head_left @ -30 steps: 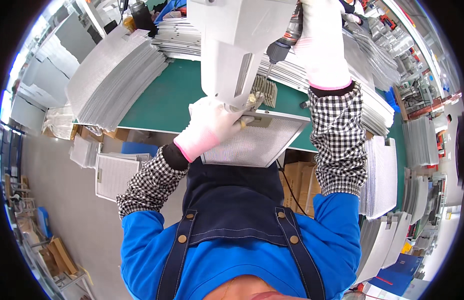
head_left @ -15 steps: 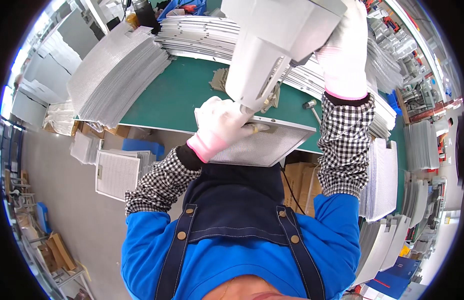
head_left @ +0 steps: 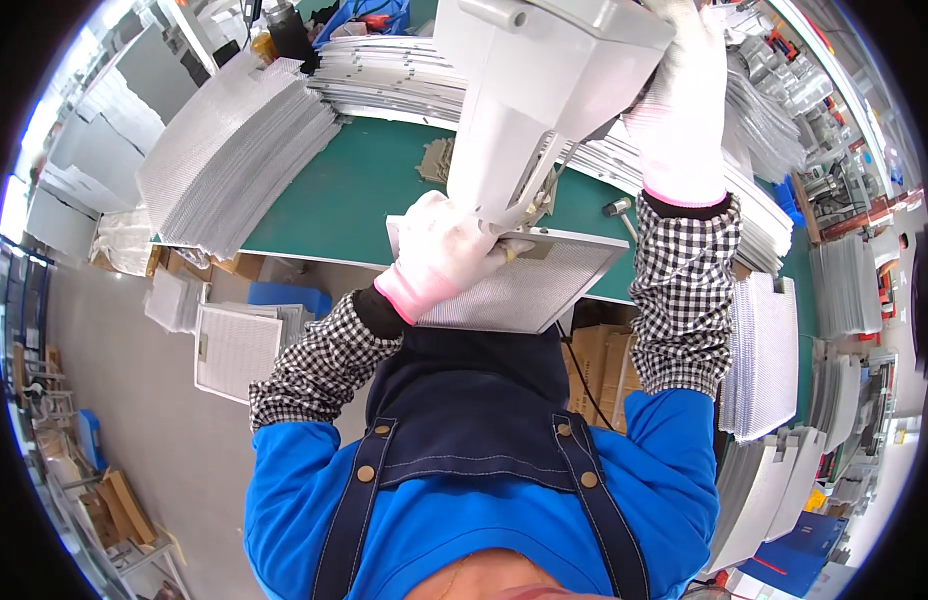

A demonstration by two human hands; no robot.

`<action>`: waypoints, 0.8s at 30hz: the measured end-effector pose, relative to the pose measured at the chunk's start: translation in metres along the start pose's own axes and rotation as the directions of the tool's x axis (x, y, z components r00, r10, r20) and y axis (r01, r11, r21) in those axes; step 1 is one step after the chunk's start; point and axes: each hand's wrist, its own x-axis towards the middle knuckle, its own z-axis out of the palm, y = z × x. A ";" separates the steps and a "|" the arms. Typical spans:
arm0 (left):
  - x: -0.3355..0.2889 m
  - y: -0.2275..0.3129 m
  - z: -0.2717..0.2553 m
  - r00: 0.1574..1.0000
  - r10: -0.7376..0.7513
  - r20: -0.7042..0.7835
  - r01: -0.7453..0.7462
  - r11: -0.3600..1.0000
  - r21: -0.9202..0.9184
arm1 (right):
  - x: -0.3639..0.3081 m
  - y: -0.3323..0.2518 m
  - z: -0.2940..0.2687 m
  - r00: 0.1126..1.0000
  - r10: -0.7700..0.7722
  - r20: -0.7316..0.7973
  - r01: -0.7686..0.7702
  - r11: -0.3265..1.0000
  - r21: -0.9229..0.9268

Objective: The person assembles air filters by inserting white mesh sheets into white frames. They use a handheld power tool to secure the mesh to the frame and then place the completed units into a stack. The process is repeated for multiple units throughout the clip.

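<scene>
Mesh panel (head_left: 569, 280): one, tilted, at near edge of green table (head_left: 319, 205). Left hand (head_left: 439, 250): gloved, fingers curled on panel's far edge. Right hand (head_left: 679, 115): gloved, raised beside grey machine (head_left: 529, 100); fingers hidden, grip can't be told from here. Advisable: panel steady, fingertips clear of machine's nose. Beyond: metal pieces (head_left: 437, 160), stacked frames (head_left: 394, 72).

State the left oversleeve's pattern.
The left oversleeve has black and white checks, clearest in the head view.
</scene>
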 end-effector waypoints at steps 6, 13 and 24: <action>-0.002 0.002 0.001 0.998 0.003 -0.058 -0.006 0.998 -0.060 | -0.001 0.003 -0.002 0.999 -0.003 0.054 0.000 0.999 0.051; -0.008 -0.009 0.017 0.991 0.025 -0.131 -0.035 0.996 -0.081 | 0.001 0.006 0.000 0.997 0.017 0.072 -0.017 1.000 0.003; -0.013 -0.016 0.022 0.994 0.008 -0.109 -0.029 0.981 -0.191 | -0.011 -0.012 0.017 0.983 -0.005 0.184 -0.012 0.995 0.094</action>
